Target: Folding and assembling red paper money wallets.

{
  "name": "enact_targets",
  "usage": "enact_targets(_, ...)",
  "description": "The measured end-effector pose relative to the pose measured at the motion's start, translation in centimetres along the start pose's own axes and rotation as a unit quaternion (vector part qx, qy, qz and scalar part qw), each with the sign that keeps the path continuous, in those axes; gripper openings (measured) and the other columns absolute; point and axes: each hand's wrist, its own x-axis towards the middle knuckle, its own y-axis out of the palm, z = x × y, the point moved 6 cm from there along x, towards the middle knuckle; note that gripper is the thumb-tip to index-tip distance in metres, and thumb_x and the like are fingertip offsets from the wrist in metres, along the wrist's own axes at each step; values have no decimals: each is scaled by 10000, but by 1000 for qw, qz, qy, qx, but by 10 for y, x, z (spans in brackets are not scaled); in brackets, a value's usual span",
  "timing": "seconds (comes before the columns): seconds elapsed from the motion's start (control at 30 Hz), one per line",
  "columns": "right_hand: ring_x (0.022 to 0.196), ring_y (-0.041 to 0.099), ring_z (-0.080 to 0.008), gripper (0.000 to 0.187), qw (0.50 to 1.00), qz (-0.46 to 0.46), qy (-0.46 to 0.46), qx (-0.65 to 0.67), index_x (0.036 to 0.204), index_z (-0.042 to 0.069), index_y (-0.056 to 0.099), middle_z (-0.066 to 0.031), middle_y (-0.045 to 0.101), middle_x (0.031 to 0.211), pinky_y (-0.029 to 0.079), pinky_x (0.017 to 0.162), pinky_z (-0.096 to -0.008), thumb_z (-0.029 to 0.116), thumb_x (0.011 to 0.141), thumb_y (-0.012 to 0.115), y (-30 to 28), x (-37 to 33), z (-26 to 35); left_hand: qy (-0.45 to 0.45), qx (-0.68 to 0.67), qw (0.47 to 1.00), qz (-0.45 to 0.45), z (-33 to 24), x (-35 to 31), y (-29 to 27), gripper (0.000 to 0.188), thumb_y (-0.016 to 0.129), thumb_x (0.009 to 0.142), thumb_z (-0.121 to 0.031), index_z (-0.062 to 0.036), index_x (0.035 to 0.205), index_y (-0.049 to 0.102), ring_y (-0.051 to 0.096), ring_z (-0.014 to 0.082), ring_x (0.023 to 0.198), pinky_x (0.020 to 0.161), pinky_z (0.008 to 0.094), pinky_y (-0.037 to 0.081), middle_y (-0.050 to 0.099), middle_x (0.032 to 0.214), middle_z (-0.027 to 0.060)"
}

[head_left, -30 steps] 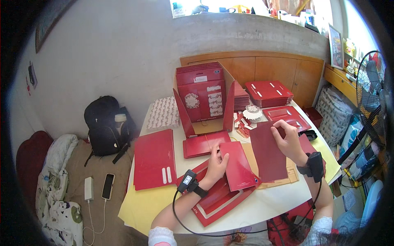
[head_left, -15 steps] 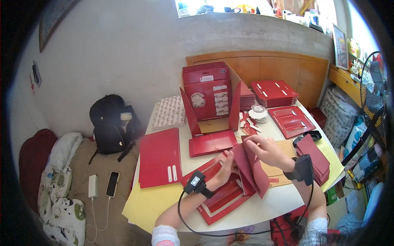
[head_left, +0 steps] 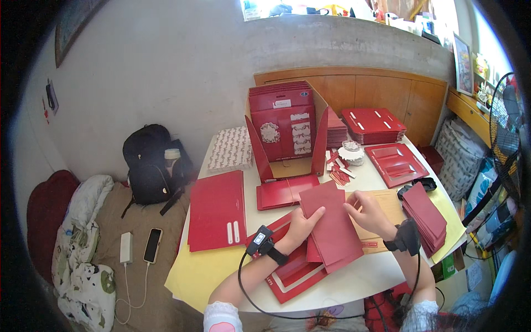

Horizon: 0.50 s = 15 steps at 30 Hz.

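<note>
My left hand (head_left: 304, 228) is closed round the left edge of a few flat, dark red paper envelopes (head_left: 333, 229), thumb on top. They are tilted and slightly fanned above the table. My right hand (head_left: 369, 213) is at their right edge with its fingers curled; whether the fingertips pinch anything is hidden. Beneath the envelopes lies a red card tray (head_left: 296, 282) with a white-edged cutout, partly covered. A tan card sheet (head_left: 387, 207) is under my right hand. Behind my left hand rests a small glossy red stack (head_left: 286, 192).
An upright open carton (head_left: 321, 130) of red packs stands at the back. Around it are large red sheets (head_left: 217, 210), a patterned white stack (head_left: 231, 149), red stacks (head_left: 373, 123), white round labels (head_left: 351, 153), a red tray (head_left: 395, 163) and more dark red envelopes (head_left: 425, 216).
The envelopes have turned from standing nearly edge-on to lying flatter, broad face up. My left thumb has come over them, and my right hand has moved from their top to the right edge.
</note>
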Motion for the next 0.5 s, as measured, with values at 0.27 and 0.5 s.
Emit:
enact_targets(0.27,567,572,-197,322,981,139,132,4,777,-65,616,-148,610,634,453,553,-341,231,903,608,19,-14,1,98,14,990,-105,-15,-5,-6,343,583,938,-171,30,1203,496,598,136,997,851,269,484,623,1104,98)
enact_targets(0.5,658,589,-132,268,984,-30,146,95,942,-75,614,-115,641,707,469,606,-293,186,945,554,5,-16,-17,87,-46,991,-87,-2,2,-13,348,473,981,-119,13,1295,402,552,137,1069,918,266,444,565,1174,107)
